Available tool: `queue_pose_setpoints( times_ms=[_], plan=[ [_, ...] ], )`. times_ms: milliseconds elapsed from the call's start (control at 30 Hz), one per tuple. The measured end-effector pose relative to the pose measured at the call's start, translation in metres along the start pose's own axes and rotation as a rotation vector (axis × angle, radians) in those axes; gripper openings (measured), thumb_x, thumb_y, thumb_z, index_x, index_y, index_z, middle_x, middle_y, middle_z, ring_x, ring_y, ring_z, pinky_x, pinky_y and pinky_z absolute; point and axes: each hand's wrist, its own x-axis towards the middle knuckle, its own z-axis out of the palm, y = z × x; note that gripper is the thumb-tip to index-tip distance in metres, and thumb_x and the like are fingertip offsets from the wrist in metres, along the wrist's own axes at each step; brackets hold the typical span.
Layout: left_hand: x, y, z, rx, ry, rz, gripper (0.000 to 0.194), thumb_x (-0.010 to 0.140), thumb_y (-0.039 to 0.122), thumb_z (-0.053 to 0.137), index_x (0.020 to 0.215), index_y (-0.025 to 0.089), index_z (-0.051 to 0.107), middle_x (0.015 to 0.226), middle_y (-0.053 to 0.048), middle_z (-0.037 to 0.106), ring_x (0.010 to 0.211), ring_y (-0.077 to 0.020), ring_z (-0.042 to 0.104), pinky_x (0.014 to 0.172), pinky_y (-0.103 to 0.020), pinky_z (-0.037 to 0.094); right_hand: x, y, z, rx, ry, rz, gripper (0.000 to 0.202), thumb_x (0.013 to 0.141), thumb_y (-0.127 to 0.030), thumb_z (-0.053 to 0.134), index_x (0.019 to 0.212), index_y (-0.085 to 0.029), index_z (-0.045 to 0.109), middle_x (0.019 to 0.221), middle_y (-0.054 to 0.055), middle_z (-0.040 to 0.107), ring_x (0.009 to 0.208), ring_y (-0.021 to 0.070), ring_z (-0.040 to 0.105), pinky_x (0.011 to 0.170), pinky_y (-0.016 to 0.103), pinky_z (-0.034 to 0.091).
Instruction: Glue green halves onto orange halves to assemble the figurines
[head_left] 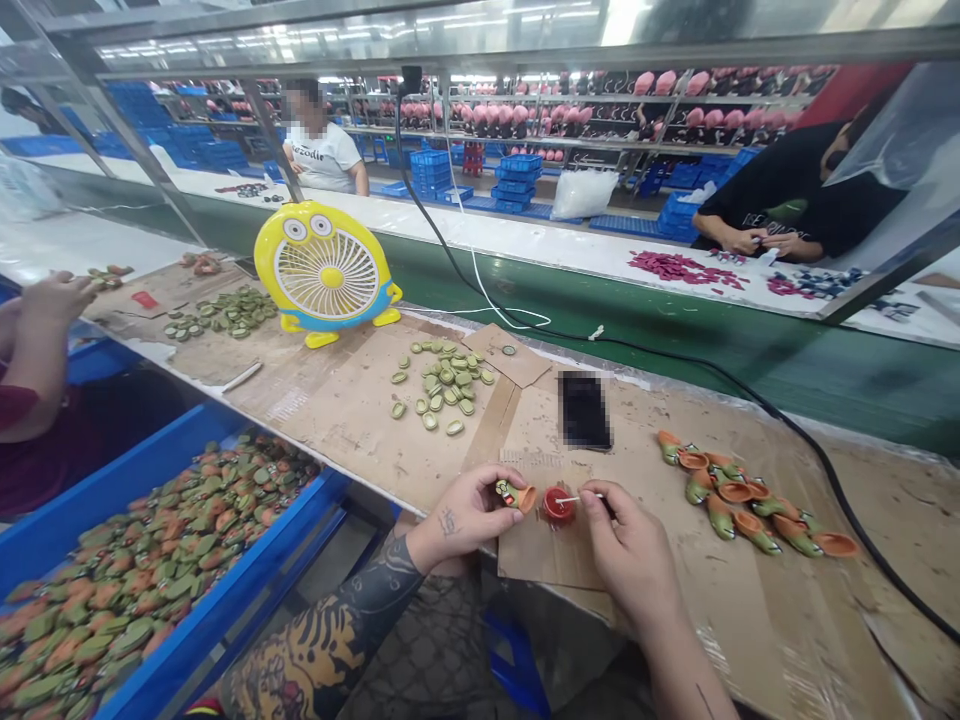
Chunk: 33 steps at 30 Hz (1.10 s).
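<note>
Left hand (466,510), nearly closed, pinches a green-and-orange piece (513,496) over the surface's (551,557) near edge; its long axis runs roughly along that edge, orange end rightward. Right hand (634,548) pinches a thin stick (574,498), tip at a red pot (559,512).

free: cardboard (637,450) between dark slab (586,412) and shoe-shaped pieces (739,491); blocking: red pot (556,517), near; green pieces (448,377), yellow fan (330,277), leftward

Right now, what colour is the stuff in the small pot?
The stuff is red, best seen in the head view.
</note>
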Motion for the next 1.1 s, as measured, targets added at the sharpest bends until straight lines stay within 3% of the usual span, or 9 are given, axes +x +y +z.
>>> queue_pose_setpoints(
  times_ms=[133, 333, 467, 700, 1000, 1100],
  plan=[
    [0.001, 0.004, 0.001, -0.039, 0.01, -0.029, 0.038, 0.08, 0.037, 0.085, 0.106, 0.016, 0.067, 0.096, -0.005, 0.063, 0.085, -0.0167, 0.056, 0.077, -0.029, 0.045, 0.001, 0.002, 0.001, -0.077, -0.106, -0.027, 0.032, 0.1, -0.046, 0.048, 0.091, -0.022, 0.067, 0.09, 0.005, 0.073, 0.083, 0.0251, 0.066, 0.076, 0.035, 0.047],
    [0.0, 0.009, 0.002, -0.064, 0.001, -0.054, 0.037, 0.079, 0.041, 0.085, 0.1, 0.016, 0.067, 0.094, -0.004, 0.062, 0.086, -0.0171, 0.054, 0.077, -0.029, 0.044, -0.003, -0.016, 0.003, 0.194, 0.08, 0.086, 0.035, 0.099, -0.054, 0.055, 0.094, -0.021, 0.067, 0.082, 0.003, 0.07, 0.077, 0.0209, 0.065, 0.071, 0.03, 0.05],
    [0.0, 0.013, 0.002, -0.077, -0.011, -0.069, 0.037, 0.079, 0.041, 0.086, 0.1, 0.016, 0.068, 0.093, -0.004, 0.062, 0.085, -0.017, 0.055, 0.078, -0.029, 0.044, -0.003, -0.027, 0.006, 0.362, 0.025, 0.093, 0.035, 0.098, -0.054, 0.057, 0.091, -0.02, 0.065, 0.079, 0.003, 0.068, 0.073, 0.0187, 0.063, 0.066, 0.026, 0.051],
    [-0.001, 0.015, 0.003, -0.086, -0.03, -0.101, 0.037, 0.079, 0.04, 0.086, 0.098, 0.014, 0.068, 0.086, -0.002, 0.061, 0.079, -0.0145, 0.053, 0.072, -0.026, 0.042, 0.0, -0.015, 0.016, 0.265, -0.078, 0.049, 0.033, 0.102, -0.05, 0.052, 0.092, -0.021, 0.064, 0.082, 0.002, 0.066, 0.075, 0.0184, 0.059, 0.066, 0.027, 0.046],
    [0.001, 0.021, 0.002, -0.075, -0.048, -0.103, 0.037, 0.081, 0.047, 0.082, 0.09, 0.015, 0.065, 0.082, -0.003, 0.065, 0.076, -0.0161, 0.057, 0.071, -0.027, 0.043, 0.001, -0.024, 0.02, 0.294, -0.063, 0.013, 0.033, 0.101, -0.049, 0.053, 0.089, -0.02, 0.064, 0.077, 0.002, 0.063, 0.072, 0.0187, 0.057, 0.066, 0.028, 0.046],
    [0.001, 0.02, 0.001, -0.062, -0.04, -0.095, 0.038, 0.083, 0.049, 0.08, 0.089, 0.015, 0.065, 0.082, -0.003, 0.065, 0.077, -0.0166, 0.056, 0.072, -0.028, 0.042, 0.001, -0.021, 0.014, 0.32, 0.001, 0.047, 0.035, 0.1, -0.052, 0.054, 0.092, -0.02, 0.065, 0.079, 0.003, 0.065, 0.073, 0.0199, 0.06, 0.067, 0.029, 0.048]
  ],
)
